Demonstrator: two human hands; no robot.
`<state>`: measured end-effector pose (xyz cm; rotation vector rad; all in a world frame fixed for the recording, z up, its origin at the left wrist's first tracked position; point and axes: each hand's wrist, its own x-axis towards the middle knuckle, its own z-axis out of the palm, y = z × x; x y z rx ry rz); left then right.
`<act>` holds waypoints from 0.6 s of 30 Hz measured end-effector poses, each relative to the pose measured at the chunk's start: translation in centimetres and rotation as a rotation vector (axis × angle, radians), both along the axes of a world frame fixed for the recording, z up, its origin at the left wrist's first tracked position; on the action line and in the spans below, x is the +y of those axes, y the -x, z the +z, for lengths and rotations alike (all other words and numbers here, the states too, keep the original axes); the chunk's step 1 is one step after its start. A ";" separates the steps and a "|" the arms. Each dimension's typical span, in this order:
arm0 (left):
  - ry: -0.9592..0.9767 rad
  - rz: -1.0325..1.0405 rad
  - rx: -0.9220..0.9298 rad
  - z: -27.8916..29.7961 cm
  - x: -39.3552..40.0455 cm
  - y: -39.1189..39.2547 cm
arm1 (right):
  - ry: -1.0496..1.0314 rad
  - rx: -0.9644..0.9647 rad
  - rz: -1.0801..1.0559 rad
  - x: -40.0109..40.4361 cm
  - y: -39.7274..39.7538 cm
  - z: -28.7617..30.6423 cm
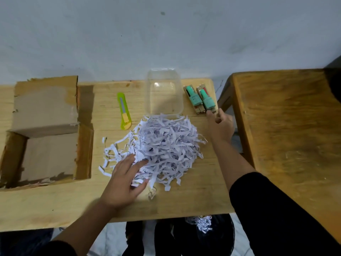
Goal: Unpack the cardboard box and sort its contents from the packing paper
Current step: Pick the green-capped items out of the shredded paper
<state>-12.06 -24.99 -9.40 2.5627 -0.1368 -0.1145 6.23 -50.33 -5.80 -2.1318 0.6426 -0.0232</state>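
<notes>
Shredded packing paper (162,145), heaped at frame centre, judged light, soft and prone to scatter, best scooped from its underside; left hand (125,180) rests spread on its lower-left edge, right hand (220,124) loosely open beside two teal bottles (200,98).

You're seeing a dimly, evenly lit scene with a cool cast on the grey wall (166,34) and soft detail throughout, as if compressed. The open cardboard box (46,130) throws a dark shadow rightward onto the wooden table (55,206), so light reaches it from the left, and a pale bright patch sits on the tabletop just beside your left hand (125,182). Wide-angle distortion bows the table edges, and your left forearm smears into motion blur.
</notes>
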 end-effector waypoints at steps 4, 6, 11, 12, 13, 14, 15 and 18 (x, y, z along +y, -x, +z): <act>0.122 0.073 -0.009 1.2 0.8 -0.7 | -0.099 -0.005 0.255 -0.2 4.4 0.3; 0.120 0.082 -0.078 2.0 0.9 -1.7 | -0.185 0.021 0.463 -0.4 5.8 0.5; 0.214 -0.029 0.060 3.3 0.7 -4.7 | -0.243 0.055 0.831 0.8 7.0 2.1; 0.195 -0.063 0.088 3.2 0.5 -5.1 | -0.196 0.060 0.893 1.2 7.2 2.1; 0.182 -0.090 0.115 3.1 0.4 -5.4 | -0.146 0.063 0.945 1.5 7.5 2.0; 0.184 -0.108 0.149 3.1 0.2 -5.6 | -0.104 0.069 0.981 1.9 7.9 1.7; 0.192 -0.118 0.181 3.2 0.0 -5.7 | -0.075 0.069 1.001 2.2 8.3 1.4; 0.210 -0.115 0.212 3.1 -0.5 -5.8 | -0.067 -0.001 0.977 3.2 9.5 0.3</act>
